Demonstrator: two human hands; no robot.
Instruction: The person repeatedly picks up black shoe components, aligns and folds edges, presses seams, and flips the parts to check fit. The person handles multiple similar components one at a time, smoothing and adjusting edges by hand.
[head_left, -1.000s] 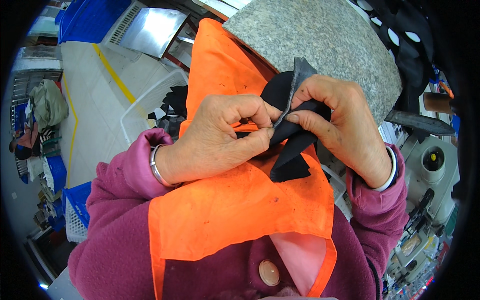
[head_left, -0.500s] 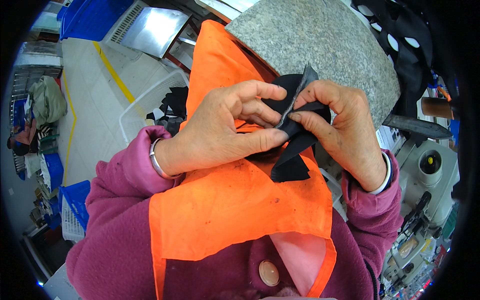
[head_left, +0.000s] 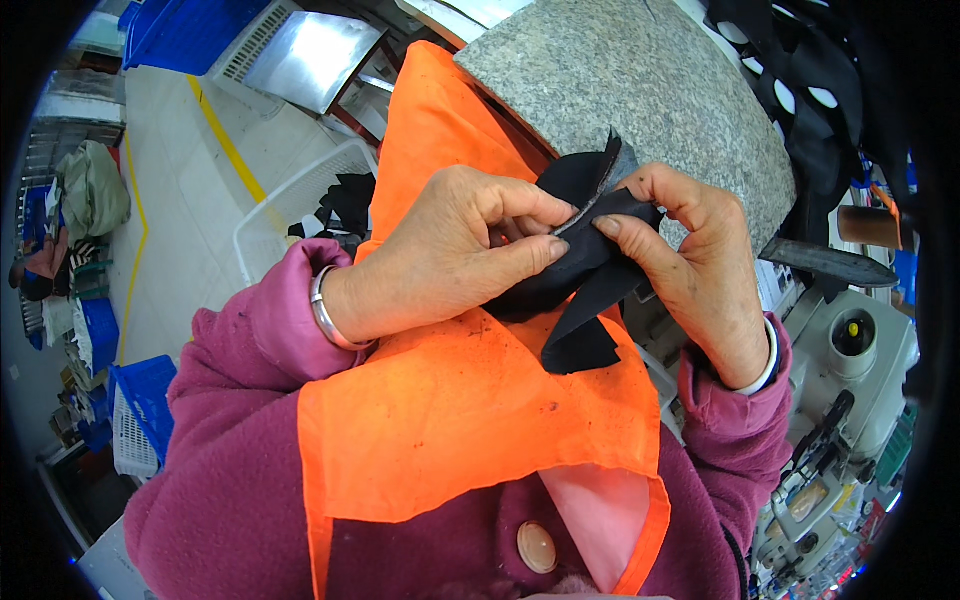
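Note:
A folded piece of black leather-like material [head_left: 540, 285] with a grey edge along its seam is held above my orange apron [head_left: 470, 400]. My left hand [head_left: 455, 235] pinches the seam between thumb and forefinger. On the other side, my right hand [head_left: 695, 255] grips the same piece with thumb and fingers near its upper end. A pointed black flap hangs down between the hands, over the apron. The underside of the piece and some of my left fingertips are hidden.
Ahead lies a grey speckled stone slab [head_left: 640, 90]. Black cut-out sheets [head_left: 800, 60] hang at the far right, above a flat metal blade [head_left: 830, 262] and a pale machine [head_left: 860, 370]. A white basket [head_left: 290, 200] with black scraps stands to the left.
My left thumb and forefinger have closed together on the seam. The black piece has turned and spread, showing more of its surface below the seam. My right hand keeps its grip.

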